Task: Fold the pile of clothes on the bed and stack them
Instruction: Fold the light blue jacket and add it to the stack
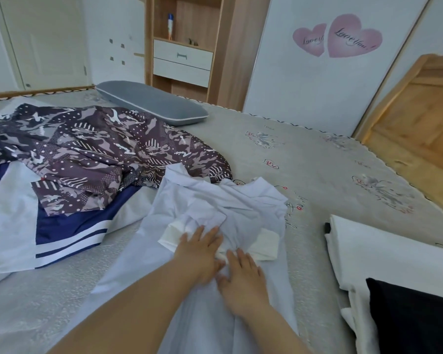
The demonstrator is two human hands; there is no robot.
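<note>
A pale lilac garment [215, 208] lies crumpled in the middle of the bed [317, 159], and everything else is placed from it. Both hands press flat on its near part: the left hand [200, 254] and the right hand [243, 279] lie side by side with fingers straight, so neither grip is closed round anything. Just beyond the fingertips a cream-white piece [264, 246] shows under the lilac folds, sticking out on both sides.

Left of the lilac garment, and touching its far corner, sprawls a purple camouflage-print garment [92, 146]. Nearer and still left of the lilac one lies a navy and white striped garment [69, 226], partly under the camouflage one. Right of the lilac garment, near but apart, is a white folded stack [384, 254] at the bed's near right corner, with a black folded piece [414, 320] in front of it.

The widest bare stretch of bedcover lies right of and beyond the lilac garment, reaching the scalloped right edge of the bed. A smaller bare patch lies near left of it. Far beyond it a grey pillow [151, 100] rests at the bed's far edge.

On the wardrobe door [304, 93] beyond the lilac garment, two pink heart stickers [338, 37] carry script that looks like "Love you". Small writing printed on the bedcover beside the garment is too small to read.
</note>
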